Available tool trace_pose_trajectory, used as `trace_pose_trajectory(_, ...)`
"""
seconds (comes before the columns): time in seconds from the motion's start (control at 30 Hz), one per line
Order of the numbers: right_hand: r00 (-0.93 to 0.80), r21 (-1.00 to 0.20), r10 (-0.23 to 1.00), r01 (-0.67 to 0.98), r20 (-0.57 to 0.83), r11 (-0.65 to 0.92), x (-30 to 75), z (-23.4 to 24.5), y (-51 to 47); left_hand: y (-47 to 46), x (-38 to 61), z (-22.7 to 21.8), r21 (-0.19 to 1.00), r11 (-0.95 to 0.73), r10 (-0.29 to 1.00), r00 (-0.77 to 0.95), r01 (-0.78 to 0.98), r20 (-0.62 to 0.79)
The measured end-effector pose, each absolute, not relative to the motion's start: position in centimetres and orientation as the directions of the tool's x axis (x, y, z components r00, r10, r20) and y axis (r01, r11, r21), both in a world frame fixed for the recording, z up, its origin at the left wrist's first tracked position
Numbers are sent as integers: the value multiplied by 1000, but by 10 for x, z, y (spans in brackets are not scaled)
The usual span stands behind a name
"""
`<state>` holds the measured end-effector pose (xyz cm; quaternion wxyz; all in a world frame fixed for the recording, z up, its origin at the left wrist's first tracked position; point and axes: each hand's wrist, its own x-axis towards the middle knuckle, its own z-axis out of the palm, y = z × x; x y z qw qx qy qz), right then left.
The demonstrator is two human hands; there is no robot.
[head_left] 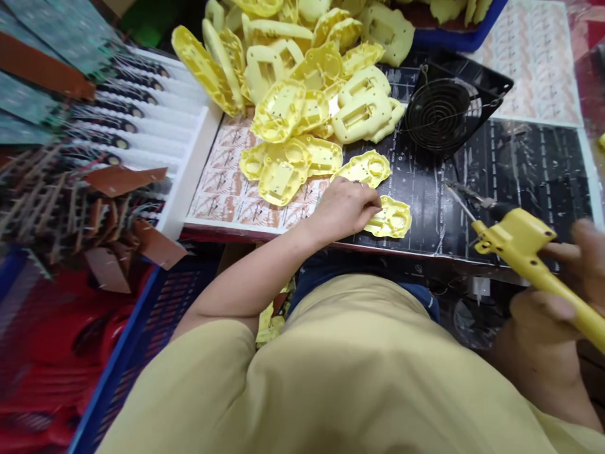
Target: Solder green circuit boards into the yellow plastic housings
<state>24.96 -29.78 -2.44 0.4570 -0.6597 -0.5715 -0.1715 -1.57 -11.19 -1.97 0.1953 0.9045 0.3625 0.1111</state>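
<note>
My left hand [347, 208] is over the front edge of the bench, its fingers closed at the left end of a yellow plastic shell [392, 217]; the exact grip is partly hidden. Just behind that hand lies a second yellow shell [373, 167], inner side up. My right hand [543, 315], blurred, is wrapped round a yellow soldering gun [524, 236]. Its thin metal tip points left over the bench, apart from the shells. More yellow shells [286, 173] lie to the left of my left hand.
A large pile of yellow shells [316, 66] covers the back of the bench. Behind the soldering gun stands a black fan [439, 116]. A blue bin [466, 41] is at the back. To the left are a white tray [184, 170] of wired parts and a blue crate [127, 353] with red pieces.
</note>
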Motion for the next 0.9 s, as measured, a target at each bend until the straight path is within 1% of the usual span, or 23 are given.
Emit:
trace_pose_trajectory(0.03,318,-418,514,904,797,89,252,-28,-297,-113,-16,-22,439,-660,703,707,610,74)
trace_pose_trajectory(0.07,371,-466,451,877,812,116,254,-34,-294,-115,-15,-24,447,-651,713,697,614,82)
trace_pose_trajectory(0.1,445,-547,424,823,789,154,256,-40,-289,-116,-15,-26,456,-636,727,681,622,85)
trace_pose_trajectory(0.17,602,-729,440,648,667,218,258,-54,-279,-118,-13,-31,479,-601,758,647,640,86)
trace_pose_trajectory(0.2,654,-783,443,576,613,234,259,-60,-275,-118,-13,-33,490,-584,770,633,647,82)
trace_pose_trajectory(0.23,688,-809,428,532,586,252,260,-65,-272,-118,-13,-34,501,-571,778,623,650,77)
trace_pose_trajectory(0.3,717,-827,412,492,562,271,260,-73,-272,-119,-12,-37,519,-554,785,615,651,67)
trace_pose_trajectory(0.4,750,-858,420,424,512,288,259,-77,-277,-119,-12,-40,535,-546,789,610,645,70)
trace_pose_trajectory(0.53,764,-893,468,334,443,300,254,-77,-279,-120,-12,-43,543,-552,787,610,633,89)
trace_pose_trajectory(0.67,733,-908,540,295,414,296,249,-78,-274,-120,-12,-43,531,-567,778,621,630,95)
trace_pose_trajectory(0.73,705,-899,559,312,436,308,247,-78,-275,-120,-13,-42,530,-575,773,627,623,102)
trace_pose_trajectory(0.83,651,-846,540,393,532,360,244,-79,-282,-120,-14,-41,529,-584,764,636,616,103)
trace_pose_trajectory(0.9,588,-806,552,447,591,388,243,-78,-288,-121,-15,-41,526,-593,757,645,609,107)
